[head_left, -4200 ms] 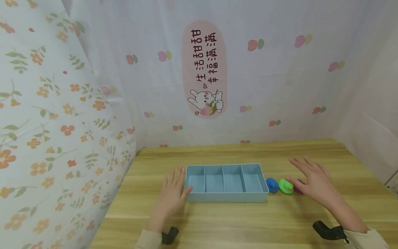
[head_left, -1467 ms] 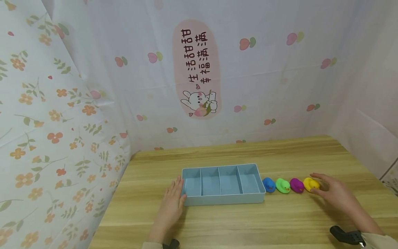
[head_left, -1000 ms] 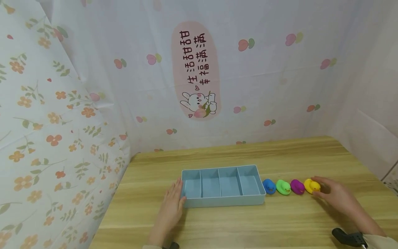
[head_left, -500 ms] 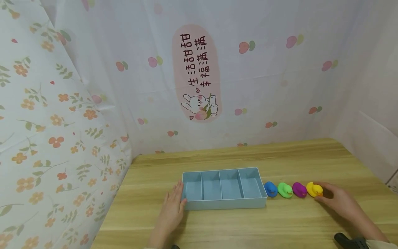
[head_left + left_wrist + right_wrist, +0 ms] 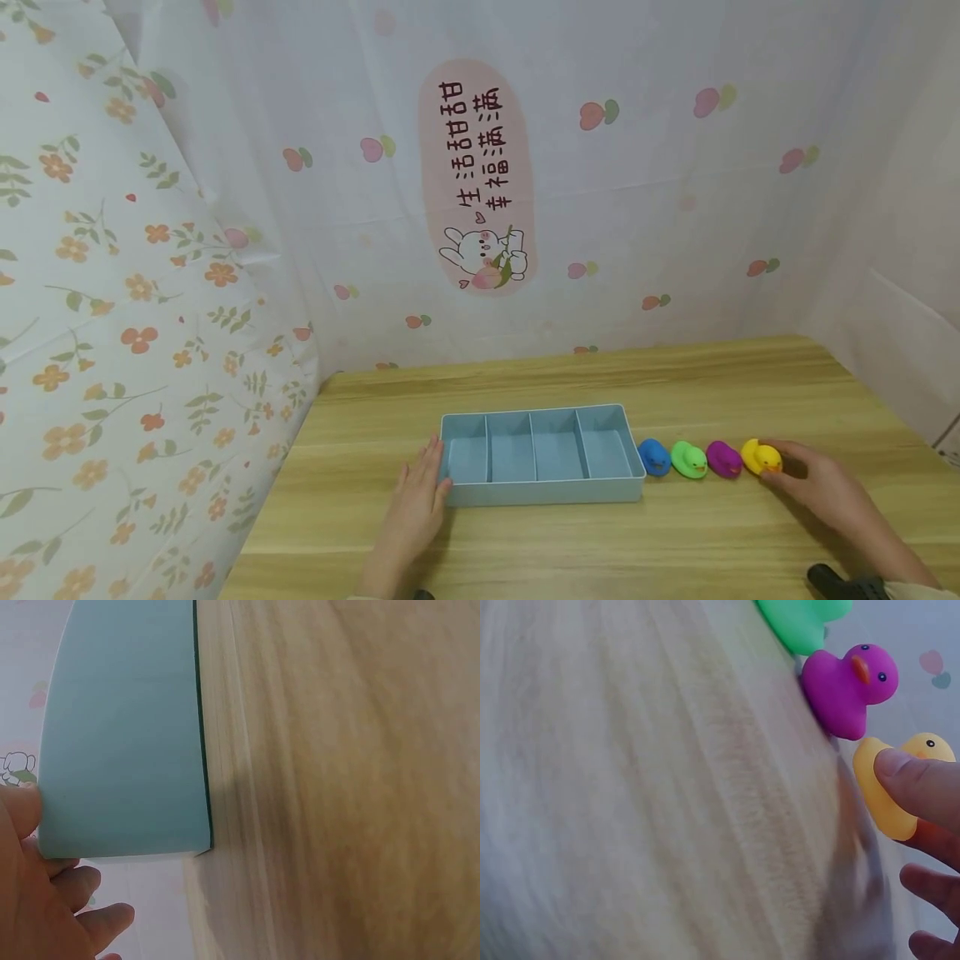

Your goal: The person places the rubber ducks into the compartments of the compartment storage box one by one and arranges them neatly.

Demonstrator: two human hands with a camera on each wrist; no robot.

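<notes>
A light blue tray (image 5: 540, 492) with several compartments in a row sits on the table. My left hand (image 5: 414, 504) lies against the tray's left end, fingers extended along its side and thumb at the near corner. In the left wrist view, the thumb (image 5: 21, 810) touches the tray's edge. To the right of the tray is a row of small toy ducks: a blue duck (image 5: 655, 457), a green duck (image 5: 688, 460), a purple duck (image 5: 724, 459) and a yellow duck (image 5: 759, 457). My right hand (image 5: 821, 487) pinches the yellow duck between thumb and fingers.
The wooden table (image 5: 540, 550) extends in front of and behind the tray. A patterned cloth (image 5: 637, 208) hangs along its back, and a flowered cloth (image 5: 150, 375) drapes at the left. Dark wrist mounts show near both sleeves.
My right hand has come down from over the ducks to the right end of the row and pinches the yellow duck. My left hand stays at the tray; the head view has shifted slightly.
</notes>
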